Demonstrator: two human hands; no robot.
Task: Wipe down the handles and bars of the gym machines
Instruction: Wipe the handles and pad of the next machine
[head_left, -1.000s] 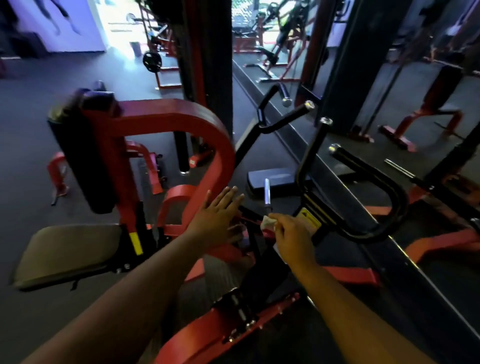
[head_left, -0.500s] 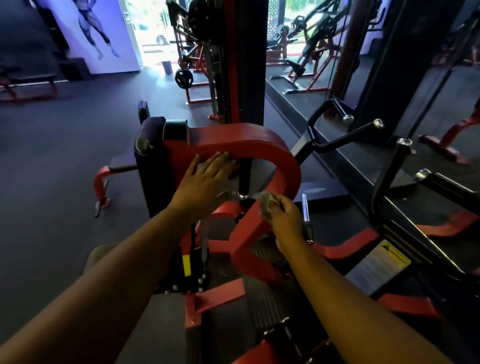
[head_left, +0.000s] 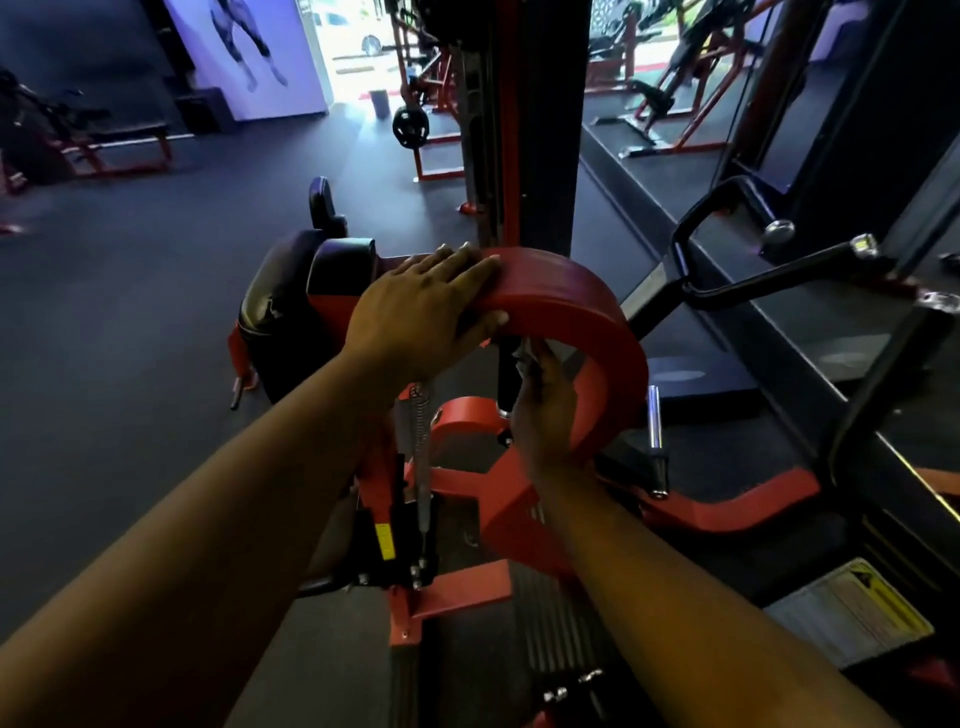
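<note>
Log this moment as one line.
left hand: flat on red curved frame | right hand: cloth on black post under frame | step: wiping

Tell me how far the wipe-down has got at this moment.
Done: nothing can be confirmed; no surface shows a visible wiped trace. In hand: the left hand lies flat on the curved red arm, while the right hand presses a small cloth to the black post under it. Left: the black handles at right are untouched now, as are other machines behind.
</note>
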